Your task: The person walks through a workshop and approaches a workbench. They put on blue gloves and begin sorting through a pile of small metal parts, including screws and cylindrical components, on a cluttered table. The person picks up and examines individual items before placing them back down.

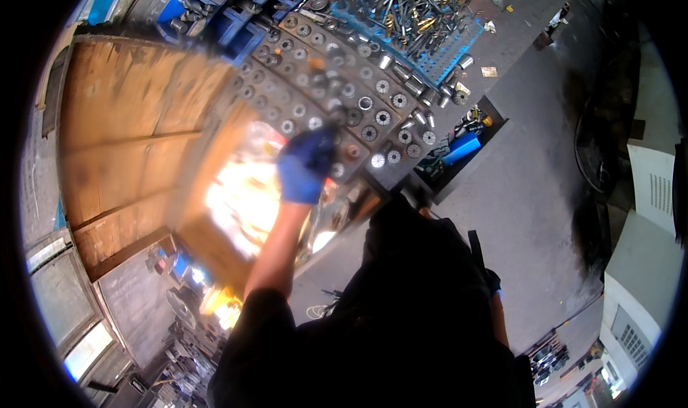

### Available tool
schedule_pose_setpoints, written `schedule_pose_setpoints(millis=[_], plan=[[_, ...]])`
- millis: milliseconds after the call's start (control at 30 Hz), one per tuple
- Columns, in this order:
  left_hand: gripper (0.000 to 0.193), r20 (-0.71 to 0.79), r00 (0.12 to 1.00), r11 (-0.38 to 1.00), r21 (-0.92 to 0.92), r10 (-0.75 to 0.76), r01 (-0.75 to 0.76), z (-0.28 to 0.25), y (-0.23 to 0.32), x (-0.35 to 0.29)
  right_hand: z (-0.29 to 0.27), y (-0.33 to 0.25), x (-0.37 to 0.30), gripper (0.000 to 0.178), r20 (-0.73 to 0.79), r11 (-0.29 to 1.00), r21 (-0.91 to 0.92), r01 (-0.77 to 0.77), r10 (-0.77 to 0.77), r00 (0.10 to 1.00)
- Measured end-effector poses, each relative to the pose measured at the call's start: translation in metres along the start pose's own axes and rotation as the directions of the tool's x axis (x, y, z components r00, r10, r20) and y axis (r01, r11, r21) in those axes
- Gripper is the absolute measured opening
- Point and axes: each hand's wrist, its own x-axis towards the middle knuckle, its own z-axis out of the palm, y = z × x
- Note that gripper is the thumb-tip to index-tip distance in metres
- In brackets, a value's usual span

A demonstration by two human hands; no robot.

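Here, round slotted collets [383,118] are seated in rows in a metal rack [355,134]; by its edge the blue-gloved left hand [308,164] is blurred, and whether its fingers are closed cannot be told. The right hand [493,282] is mostly hidden by dark clothing [423,293], its grip likewise indiscernible. Beyond, a blue perforated tray [456,58] is heaped with metal bits [410,17].

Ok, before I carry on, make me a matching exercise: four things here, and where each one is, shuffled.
1. left hand
2. perforated tray
3. wooden panels
4. blue cylinder

a. beneath a heap of metal bits
b. in the open compartment
c. at the collet rack
d. toward the picture's left side

Pairs: 1-c; 2-a; 3-d; 4-b
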Motion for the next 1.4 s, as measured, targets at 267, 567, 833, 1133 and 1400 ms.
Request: schedule_pose_setpoints(millis=[267,567,833,1133,1400], plan=[[0.02,-0.093,0.996,0.998,-0.069,-0.007,0.001,0.007,0.0,-0.013,-0.007,0.021,0.014,0.038,-0.009,0.999,-0.004,0.05,-0.05,0.999],[0.018,-0.105,0.987,0.989,-0.101,-0.118,0.107,0.014,0.009,-0.012,-0.01,0.027,0.023,0.042,-0.018,0.985,-0.172,0.022,-0.026,1.0],[0.017,0.162,0.984,0.944,-0.33,0.077,-0.02,0.057,0.076,-0.014,-0.006,0.031,0.013,0.039,0.002,0.948,-0.259,0.186,-0.192,0.981],[0.023,0.068,0.99,0.909,-0.392,-0.123,0.14,0.123,0.097,-0.002,0.007,0.074,0.016,0.037,-0.123,0.998,-0.058,0.004,-0.011,0.992],[0.021,0.039,0.984,0.944,-0.276,-0.177,0.18,0.148,0.106,0.007,-0.038,0.045,0.055,0.03,0.038,0.992,-0.113,-0.062,0.067,0.997]])
